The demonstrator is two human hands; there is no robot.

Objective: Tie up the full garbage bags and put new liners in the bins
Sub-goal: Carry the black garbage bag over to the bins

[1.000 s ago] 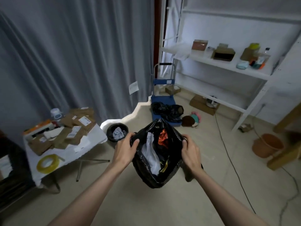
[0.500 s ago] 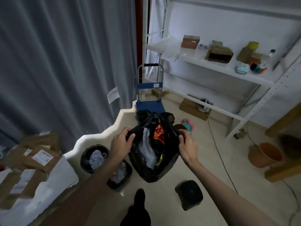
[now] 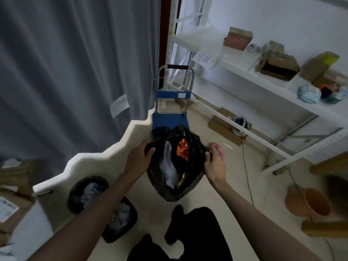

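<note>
A full black garbage bag (image 3: 190, 187) hangs in the air in front of me, its mouth open, showing white paper and an orange wrapper inside. My left hand (image 3: 138, 159) grips the bag's left rim. The right rim is gripped by my right hand (image 3: 214, 164). Two round black bins stand on the floor at lower left: one (image 3: 87, 194) holds pale rubbish, and the nearer one (image 3: 120, 219) also holds rubbish in a black liner.
A blue hand trolley (image 3: 170, 117) with black bags on it stands just behind the held bag. A white shelving rack (image 3: 263, 80) runs along the right wall, an orange bucket (image 3: 308, 202) at right. Grey curtain on the left, a table with cardboard parcels (image 3: 11, 210) at lower left.
My view has swung right and down and moved nearer the trolley; the two bins and my legs have come into view. Both hands keep their hold on the bag's rim.
</note>
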